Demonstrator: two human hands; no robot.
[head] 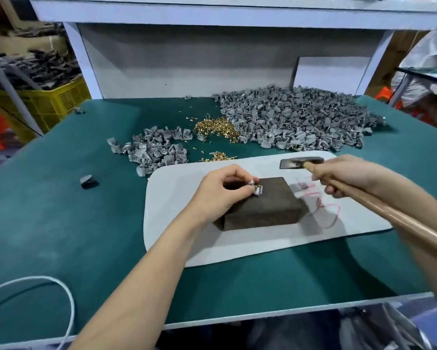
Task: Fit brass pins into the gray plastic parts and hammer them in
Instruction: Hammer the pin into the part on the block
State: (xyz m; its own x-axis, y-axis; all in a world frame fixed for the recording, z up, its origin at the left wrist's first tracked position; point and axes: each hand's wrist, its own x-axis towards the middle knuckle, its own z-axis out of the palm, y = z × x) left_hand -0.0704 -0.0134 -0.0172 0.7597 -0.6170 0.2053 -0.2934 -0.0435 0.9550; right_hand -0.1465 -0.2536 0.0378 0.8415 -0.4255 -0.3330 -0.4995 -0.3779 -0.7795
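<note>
A green felt-topped workbench fills the view, backed by a white shelf frame. A yellow plastic crate stands beyond its left edge. On the bench lies a pale gray mat bearing a dark brown block. The left hand pinches a small gray plastic part with its brass pin on the block's top. The right hand grips a wooden-handled hammer, its head raised above the mat's far edge. Behind are a large heap of gray parts, a smaller heap and loose brass pins. A white cable loops near the front left.
</note>
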